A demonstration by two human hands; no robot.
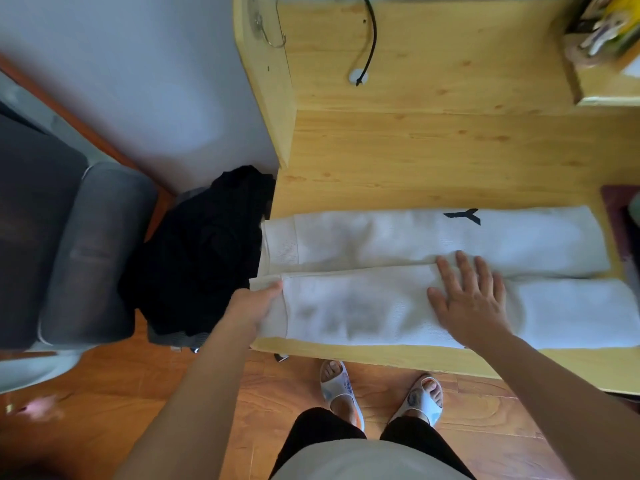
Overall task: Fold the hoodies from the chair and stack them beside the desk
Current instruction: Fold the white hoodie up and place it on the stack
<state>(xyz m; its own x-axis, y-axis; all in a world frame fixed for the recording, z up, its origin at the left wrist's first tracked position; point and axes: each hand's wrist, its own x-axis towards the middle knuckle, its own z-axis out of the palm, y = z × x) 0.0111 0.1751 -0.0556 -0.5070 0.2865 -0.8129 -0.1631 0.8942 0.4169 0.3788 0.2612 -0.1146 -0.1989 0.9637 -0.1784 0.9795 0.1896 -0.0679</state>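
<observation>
A white hoodie [433, 244] with a small black logo lies spread across the wooden desk [415, 147], folded into two long parallel bands. My left hand [254, 304] grips the ribbed hem at the left end of the near band, at the desk's left edge. My right hand [467, 296] presses flat, fingers spread, on the middle of the near band. A heap of black hoodies [201, 251] sits on the chair just left of the desk; the chair itself is almost hidden under it.
A grey sofa arm [100, 251] stands at the left over orange wooden floor [104, 410]. A black cable [370, 39] runs to a hole at the desk's back. Shelf clutter [602, 32] sits at the far right. My feet in sandals [377, 393] stand below the desk's front edge.
</observation>
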